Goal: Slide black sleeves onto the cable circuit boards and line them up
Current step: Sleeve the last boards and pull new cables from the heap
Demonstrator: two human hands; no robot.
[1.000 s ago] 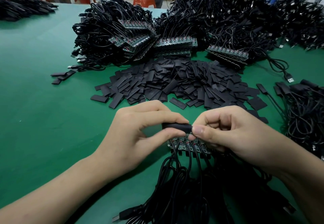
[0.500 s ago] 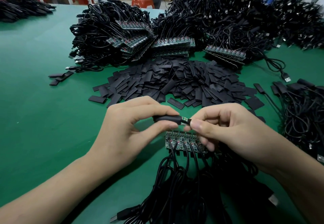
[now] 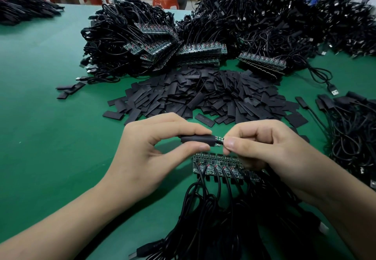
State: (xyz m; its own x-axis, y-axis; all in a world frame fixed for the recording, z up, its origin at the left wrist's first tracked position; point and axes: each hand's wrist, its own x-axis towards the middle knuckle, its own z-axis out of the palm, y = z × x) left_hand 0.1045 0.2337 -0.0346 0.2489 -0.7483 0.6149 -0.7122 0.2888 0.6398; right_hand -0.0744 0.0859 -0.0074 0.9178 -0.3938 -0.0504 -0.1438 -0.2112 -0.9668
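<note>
My left hand [image 3: 154, 150] pinches a black sleeve [image 3: 196, 139] between thumb and forefinger, a little above the green table. A small circuit board [image 3: 218, 140] pokes out of the sleeve's right end, and my right hand [image 3: 262, 147] pinches that end. Below the hands lies a row of bare green circuit boards [image 3: 218, 165] with black cables [image 3: 213, 219] running toward me. A big heap of loose black sleeves [image 3: 203, 95] lies just beyond the hands.
Large piles of cabled boards [image 3: 154, 44] stand at the back of the green table [image 3: 40, 117]. Sleeved cables [image 3: 354, 125] lie at the right. A few stray sleeves [image 3: 69, 90] lie at the left. A person sits on a red stool [image 3: 165, 2] behind the table.
The sleeve has drawn left relative to the board, so a short stretch of green board now shows between my hands. Both hands have lifted slightly.
</note>
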